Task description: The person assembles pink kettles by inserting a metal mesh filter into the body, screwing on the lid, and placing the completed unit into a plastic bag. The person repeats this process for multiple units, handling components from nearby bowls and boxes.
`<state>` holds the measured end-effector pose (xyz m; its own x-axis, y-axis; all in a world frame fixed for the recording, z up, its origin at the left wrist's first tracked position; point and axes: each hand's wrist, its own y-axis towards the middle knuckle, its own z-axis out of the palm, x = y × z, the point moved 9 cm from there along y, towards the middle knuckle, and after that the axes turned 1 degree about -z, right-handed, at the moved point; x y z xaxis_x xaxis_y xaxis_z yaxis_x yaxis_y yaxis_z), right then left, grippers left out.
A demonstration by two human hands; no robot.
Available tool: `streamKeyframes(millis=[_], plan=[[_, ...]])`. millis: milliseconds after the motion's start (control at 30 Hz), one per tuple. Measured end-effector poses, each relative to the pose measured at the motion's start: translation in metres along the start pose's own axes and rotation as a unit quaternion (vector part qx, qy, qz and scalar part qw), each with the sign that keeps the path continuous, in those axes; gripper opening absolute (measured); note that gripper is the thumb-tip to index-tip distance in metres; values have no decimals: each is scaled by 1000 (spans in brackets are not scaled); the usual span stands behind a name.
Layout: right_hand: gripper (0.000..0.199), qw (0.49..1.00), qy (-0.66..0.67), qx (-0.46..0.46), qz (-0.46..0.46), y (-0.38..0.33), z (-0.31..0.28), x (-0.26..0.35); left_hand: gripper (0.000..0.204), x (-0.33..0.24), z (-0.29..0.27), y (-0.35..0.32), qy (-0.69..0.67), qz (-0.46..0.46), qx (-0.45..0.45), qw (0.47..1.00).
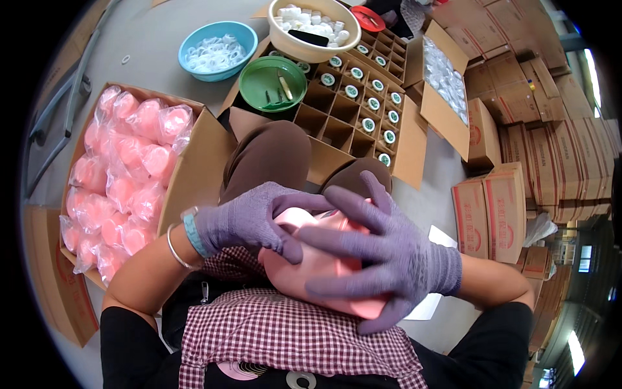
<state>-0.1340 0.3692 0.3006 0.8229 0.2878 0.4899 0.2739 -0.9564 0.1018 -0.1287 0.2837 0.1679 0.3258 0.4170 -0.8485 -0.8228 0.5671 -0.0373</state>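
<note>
In my lap lies a glossy pink rounded container (301, 269), tilted, with a paler pink round part at its upper left. My left hand (256, 217), in a purple knit glove, is closed around the upper left side, thumb pressed on the pink surface. Across the body's right side my right hand (389, 249), gloved alike, grips with its fingers spread wide; they are slightly blurred. The two hands hide much of the container, so its exact kind cannot be made out.
At left stands a carton (194, 149) of pink items in clear bags. Ahead are a divided carton (334, 133) holding white-topped items, a green bowl (249, 87) with small tools, a blue basin (188, 48) and a cream basin (275, 26). Stacked cartons (489, 214) line the right.
</note>
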Motion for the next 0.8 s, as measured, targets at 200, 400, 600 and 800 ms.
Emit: streamKeyframes(millis=[200,400,600,800], plan=[[92,979,64,-129,146,-23,1,-28,84,1,21,-44,252,69,-285,922],[106,864,284,-225,350,-68,32,-83,79,-8,26,-35,351,27,-341,872],[97,833,340,-283,332,-63,14,-131,84,-6,-11,-27,231,153,-376,884],[67,721,524,-383,242,-58,24,-142,53,1,-30,-59,-102,68,-376,918]])
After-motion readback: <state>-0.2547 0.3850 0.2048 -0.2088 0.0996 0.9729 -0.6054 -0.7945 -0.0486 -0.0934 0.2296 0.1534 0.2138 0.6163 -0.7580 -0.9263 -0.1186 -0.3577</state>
